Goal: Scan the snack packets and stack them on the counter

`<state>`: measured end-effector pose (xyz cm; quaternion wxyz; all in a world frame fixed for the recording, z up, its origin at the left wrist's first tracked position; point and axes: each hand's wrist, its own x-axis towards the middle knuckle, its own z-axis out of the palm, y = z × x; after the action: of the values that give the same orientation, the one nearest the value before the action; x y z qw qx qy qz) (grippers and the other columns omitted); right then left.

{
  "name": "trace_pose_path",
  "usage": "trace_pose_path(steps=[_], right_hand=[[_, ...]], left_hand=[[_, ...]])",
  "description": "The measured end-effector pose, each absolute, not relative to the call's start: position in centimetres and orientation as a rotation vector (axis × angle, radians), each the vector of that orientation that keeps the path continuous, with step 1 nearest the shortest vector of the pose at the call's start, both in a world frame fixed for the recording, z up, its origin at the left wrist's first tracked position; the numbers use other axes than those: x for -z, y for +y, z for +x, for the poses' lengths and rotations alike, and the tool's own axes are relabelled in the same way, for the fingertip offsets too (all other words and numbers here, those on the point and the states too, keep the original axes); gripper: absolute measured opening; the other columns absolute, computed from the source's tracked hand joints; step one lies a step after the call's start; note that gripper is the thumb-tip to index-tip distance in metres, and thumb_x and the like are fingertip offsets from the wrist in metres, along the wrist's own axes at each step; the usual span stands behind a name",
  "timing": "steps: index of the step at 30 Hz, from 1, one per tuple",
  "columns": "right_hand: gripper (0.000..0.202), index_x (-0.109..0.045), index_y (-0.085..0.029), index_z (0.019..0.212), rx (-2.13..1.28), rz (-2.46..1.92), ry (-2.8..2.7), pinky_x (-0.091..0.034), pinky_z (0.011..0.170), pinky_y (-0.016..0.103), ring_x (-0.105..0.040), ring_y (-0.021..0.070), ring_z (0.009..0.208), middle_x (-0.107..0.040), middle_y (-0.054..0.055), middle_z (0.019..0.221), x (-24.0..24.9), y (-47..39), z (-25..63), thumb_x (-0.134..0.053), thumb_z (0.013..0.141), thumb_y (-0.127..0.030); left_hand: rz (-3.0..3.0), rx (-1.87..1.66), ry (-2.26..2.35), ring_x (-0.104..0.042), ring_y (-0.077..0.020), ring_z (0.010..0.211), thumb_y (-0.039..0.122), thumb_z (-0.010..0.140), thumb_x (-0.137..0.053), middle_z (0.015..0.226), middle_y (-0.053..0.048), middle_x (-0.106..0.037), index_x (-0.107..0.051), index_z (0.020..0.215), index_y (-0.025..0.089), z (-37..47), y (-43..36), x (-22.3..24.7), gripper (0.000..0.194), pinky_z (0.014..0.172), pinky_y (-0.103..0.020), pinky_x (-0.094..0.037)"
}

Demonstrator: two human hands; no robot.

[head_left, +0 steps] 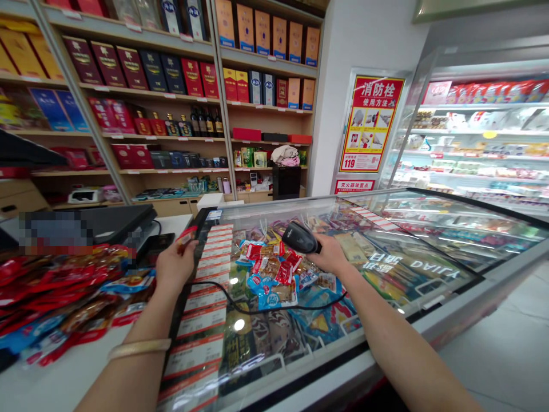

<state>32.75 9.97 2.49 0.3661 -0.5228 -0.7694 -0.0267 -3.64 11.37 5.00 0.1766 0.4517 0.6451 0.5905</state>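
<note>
Scanner point(300, 237): black, gripped by its handle in my right hand point(332, 254), its head over the snacks.
Snacks point(274, 269): red and blue packets heaped between my hands, on the freezer glass.
Red packet point(187, 234): small, partly hidden, pinched in the fingers of my left hand point(175, 263).
Cable point(240, 311): black, looping from near my left wrist toward my right forearm.
Price tags point(201, 312): a column just right of my left hand.
Freezer point(437, 320): beneath my right arm, bagged goods visible inside.
Pile point(77, 292): more packets, left of my left hand, on a white counter point(94, 377).
Bangle point(139, 349): pale, around my left forearm.
Shelves point(167, 94): boxes and bottles in rows, well beyond both hands.
Sign point(371, 123): red and yellow, on the wall beyond my right hand.
Chiller point(476, 137): lit and stocked, well to my right hand's right.
</note>
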Motion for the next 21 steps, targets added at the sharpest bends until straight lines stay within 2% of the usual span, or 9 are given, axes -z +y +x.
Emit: trace_pose_path(steps=[2,4,6,9,12,14,17,21], right_hand=[[0.017,-0.067,-0.019,0.085,0.067,-1.309,-1.964,-0.045,0.067,0.028,-0.064,0.0213,0.075,-0.071,0.006,0.082,-2.6,9.8,32.6,-0.064,0.070,-0.028],[0.017,-0.067,-0.019,0.084,0.059,-1.243,-1.963,-0.046,0.068,0.028,-0.064,0.0207,0.073,-0.071,0.006,0.081,-2.7,9.7,32.3,-0.065,0.071,-0.029],[0.016,-0.067,-0.019,0.084,0.041,-1.163,-1.987,-0.046,0.069,0.028,-0.064,0.0202,0.073,-0.072,0.006,0.082,-2.6,9.5,31.9,-0.066,0.071,-0.029],[0.018,-0.067,-0.020,0.086,0.007,-1.085,-2.041,-0.048,0.072,0.028,-0.065,0.0206,0.077,-0.072,0.006,0.085,-2.5,9.4,31.5,-0.066,0.071,-0.029],[0.021,-0.067,-0.020,0.090,-0.001,-1.067,-2.091,-0.049,0.075,0.029,-0.066,0.0217,0.081,-0.072,0.007,0.088,-2.5,9.2,31.2,-0.067,0.070,-0.028],[0.021,-0.067,-0.020,0.090,0.008,-1.063,-2.114,-0.049,0.075,0.029,-0.066,0.0219,0.082,-0.072,0.007,0.088,-2.6,9.1,31.1,-0.066,0.070,-0.027],[0.022,-0.067,-0.020,0.091,0.015,-1.038,-2.130,-0.049,0.074,0.029,-0.066,0.0217,0.080,-0.072,0.007,0.086,-2.8,8.9,30.8,-0.066,0.070,-0.026],[0.026,-0.067,-0.019,0.094,0.007,-0.996,-2.151,-0.050,0.075,0.031,-0.067,0.0237,0.083,-0.072,0.008,0.089,-2.9,8.5,30.3,-0.068,0.070,-0.029]], left_hand=[[1.092,-1.745,1.472,-0.068,-0.0254,0.092,0.029,0.081,-0.056,0.082,-0.007,-0.071,-0.065,0.088,0.020,-2.6,11.5,-5.5,0.015,0.081,-0.041,-0.054],[0.915,-1.752,1.185,-0.069,-0.0200,0.091,0.027,0.088,-0.049,0.092,-0.007,-0.072,-0.063,0.100,0.020,-1.6,11.4,-5.8,0.020,0.078,-0.035,-0.057],[0.762,-1.719,0.973,-0.068,-0.0191,0.094,0.026,0.091,-0.048,0.098,-0.007,-0.072,-0.063,0.104,0.020,-0.8,11.2,-5.9,0.021,0.079,-0.034,-0.058],[0.721,-1.565,0.888,-0.068,-0.0233,0.097,0.032,0.093,-0.045,0.106,-0.012,-0.071,-0.063,0.105,0.018,0.4,10.6,-5.6,0.026,0.079,-0.040,-0.058],[0.721,-1.333,0.873,-0.069,-0.0285,0.097,0.034,0.089,-0.053,0.109,-0.016,-0.070,-0.064,0.102,0.015,1.5,10.0,-5.1,0.026,0.077,-0.045,-0.059],[0.774,-1.224,0.882,-0.070,-0.0285,0.095,0.026,0.080,-0.064,0.109,-0.016,-0.071,-0.063,0.098,0.014,2.1,9.8,-4.6,0.022,0.075,-0.042,-0.059],[0.939,-1.199,0.928,-0.071,-0.0244,0.090,0.013,0.065,-0.075,0.106,-0.013,-0.072,-0.062,0.097,0.015,2.9,9.7,-3.9,0.034,0.073,-0.035,-0.059],[1.160,-1.312,1.022,-0.070,-0.0210,0.087,0.023,0.063,-0.076,0.103,-0.009,-0.073,-0.063,0.100,0.016,3.9,9.9,-3.0,0.040,0.076,-0.032,-0.057]])
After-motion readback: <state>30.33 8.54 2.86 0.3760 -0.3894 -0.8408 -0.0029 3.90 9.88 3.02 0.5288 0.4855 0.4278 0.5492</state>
